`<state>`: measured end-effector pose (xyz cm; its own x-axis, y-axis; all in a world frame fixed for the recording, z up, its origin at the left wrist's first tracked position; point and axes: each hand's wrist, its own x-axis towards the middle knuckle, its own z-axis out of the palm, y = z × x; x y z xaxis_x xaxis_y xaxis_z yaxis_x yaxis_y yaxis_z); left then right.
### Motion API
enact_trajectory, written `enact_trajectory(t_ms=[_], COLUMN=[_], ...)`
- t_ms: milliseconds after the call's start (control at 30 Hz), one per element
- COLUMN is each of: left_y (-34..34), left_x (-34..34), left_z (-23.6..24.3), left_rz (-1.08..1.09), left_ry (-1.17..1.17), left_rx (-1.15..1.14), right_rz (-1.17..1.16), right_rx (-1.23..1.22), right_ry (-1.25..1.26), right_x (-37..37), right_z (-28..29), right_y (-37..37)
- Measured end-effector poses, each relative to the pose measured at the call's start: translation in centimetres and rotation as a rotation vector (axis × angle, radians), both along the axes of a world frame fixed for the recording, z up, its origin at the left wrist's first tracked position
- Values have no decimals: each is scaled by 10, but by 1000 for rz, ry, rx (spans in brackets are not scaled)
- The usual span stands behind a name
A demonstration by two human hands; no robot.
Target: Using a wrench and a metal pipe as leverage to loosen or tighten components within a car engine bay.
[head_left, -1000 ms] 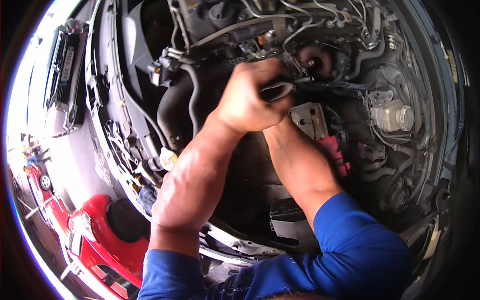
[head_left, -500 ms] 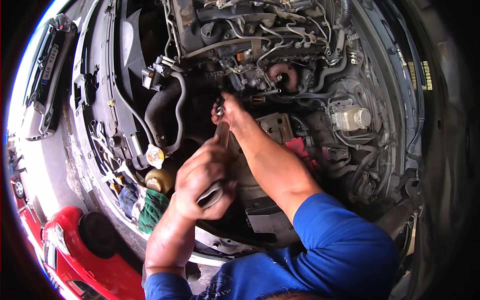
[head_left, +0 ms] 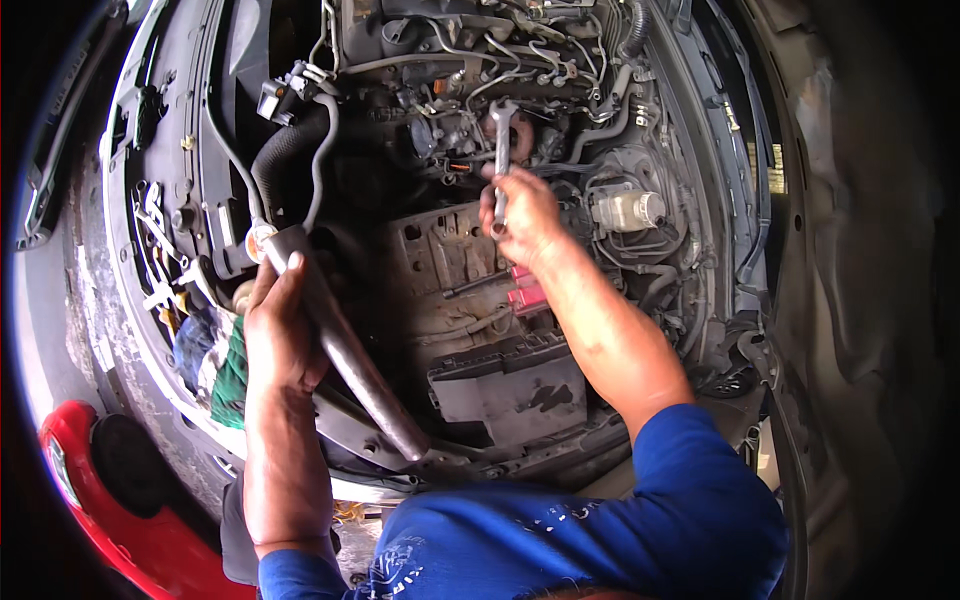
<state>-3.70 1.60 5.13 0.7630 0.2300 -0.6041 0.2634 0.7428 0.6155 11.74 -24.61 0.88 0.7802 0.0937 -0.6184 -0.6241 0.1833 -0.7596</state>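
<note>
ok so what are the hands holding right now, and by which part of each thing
Left hand: metal pipe, near its upper end. Right hand: combination wrench, by the shank near its ring end.

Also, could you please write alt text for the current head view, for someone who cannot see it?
A person's left hand grips a metal pipe and the right hand a wrench, above an open engine bay. More wrenches and a green cloth lie at the left.

- Left of the metal pipe (head_left: 352,350), the green cloth (head_left: 230,388) is partly hidden by the left forearm (head_left: 288,475).
- Farther left of this pipe, the red car (head_left: 165,552) is cut by the lower edge.
</note>
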Motion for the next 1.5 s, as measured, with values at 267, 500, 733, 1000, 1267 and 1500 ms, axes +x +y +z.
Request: enact_trajectory(t_ms=[267,500,733,1000,1267,1500], left_y=[-55,-63,-77,-112,-134,-145], left_x=[-4,0,21,101,146,188], left_z=[-28,-17,-12,-33,-47,-59], left_rz=[-258,-289,-511,-863,-807,-728], left_ry=[92,121,138,-27,-39,-31], left_rx=[-191,-202,-186,-41,-69,-63], right_rz=[14,1,-121,-11,28,259], right_rx=[-353,-326,-129,-143,-118,-102], right_ry=[-229,-368,-211,-120,-163,-267], right_x=[58,62,76,86,94,90], right_z=[-20,-28,-29,-24,-30,-17], right_y=[-38,-28,2,-11,-25,-46])
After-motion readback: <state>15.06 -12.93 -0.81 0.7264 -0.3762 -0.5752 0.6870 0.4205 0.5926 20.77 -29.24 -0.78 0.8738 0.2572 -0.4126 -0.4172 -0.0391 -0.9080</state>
